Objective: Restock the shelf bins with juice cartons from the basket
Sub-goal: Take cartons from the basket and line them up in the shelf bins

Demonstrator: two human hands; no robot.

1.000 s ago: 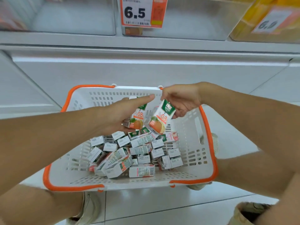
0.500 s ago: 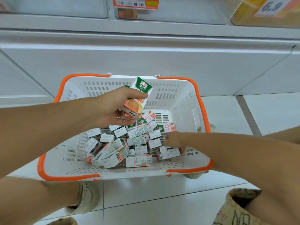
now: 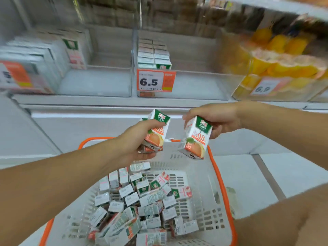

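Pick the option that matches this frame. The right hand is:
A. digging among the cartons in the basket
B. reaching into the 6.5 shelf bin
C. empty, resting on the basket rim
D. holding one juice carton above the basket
D: the right hand grips a juice carton in the air over the basket, beside the left hand, which holds cartons too.

Both hands up over the orange-rimmed basket (image 3: 221, 176) of cartons, left hand (image 3: 134, 141) gripping a couple juice cartons (image 3: 156, 132), right hand (image 3: 214, 118) holding another carton (image 3: 196, 139), half-stocked shelf bin (image 3: 186, 86) behind.
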